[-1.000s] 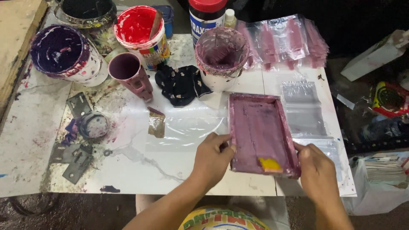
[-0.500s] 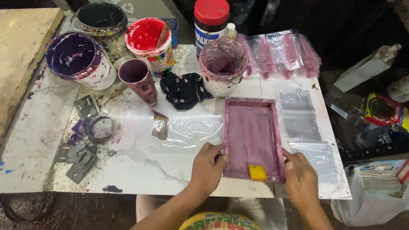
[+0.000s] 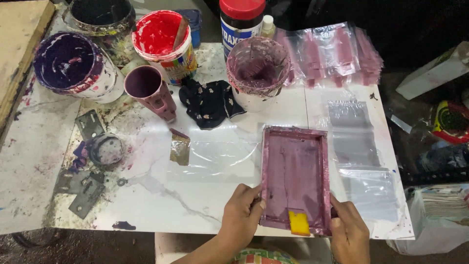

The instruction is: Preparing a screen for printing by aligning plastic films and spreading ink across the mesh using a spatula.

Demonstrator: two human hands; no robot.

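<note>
One printing screen frame (image 3: 295,178), purple-stained, flat on tabletop (image 3: 161,195). My left hand (image 3: 240,215) grips its near-left edge, right hand (image 3: 349,232) clasps near-right corner, I judge to steady it. One yellow squeegee (image 3: 299,223) inside frame. Three open paint tubs (image 3: 161,36) behind; clear plastic bags (image 3: 364,161) alongside.

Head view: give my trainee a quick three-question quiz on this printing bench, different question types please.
1. True or false: both hands, left hand and right hand, grip the purple-stained screen frame.
2. What lies inside the frame at its near edge? A) yellow squeegee B) brush C) dark rag
3. Fill in: the open tub with a stick in it holds ___ ink.

Key: 1 true; 2 A; 3 red.
</note>
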